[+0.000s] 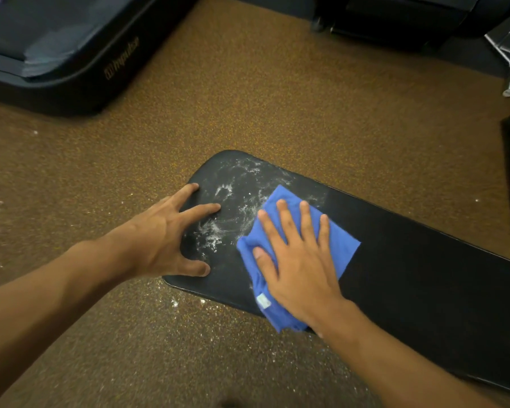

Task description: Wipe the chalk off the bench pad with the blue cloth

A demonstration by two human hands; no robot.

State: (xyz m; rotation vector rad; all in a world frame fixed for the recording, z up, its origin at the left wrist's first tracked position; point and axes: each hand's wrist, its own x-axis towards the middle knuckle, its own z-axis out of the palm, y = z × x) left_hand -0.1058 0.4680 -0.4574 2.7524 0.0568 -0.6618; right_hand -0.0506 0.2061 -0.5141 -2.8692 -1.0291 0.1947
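Right hand [298, 260] flat, fingers straight on soft, limp blue cloth [343, 248] — press mid-cloth or it bunches; left hand [165, 234] splayed, bracing bench pad [424, 260] beside chalk [233, 198].

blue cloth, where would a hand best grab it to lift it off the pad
Probably the bunched fold of the blue cloth that hangs over the near edge of the bench pad, pinched from the near side. The rest lies flat under the right hand, leaving little to pinch.
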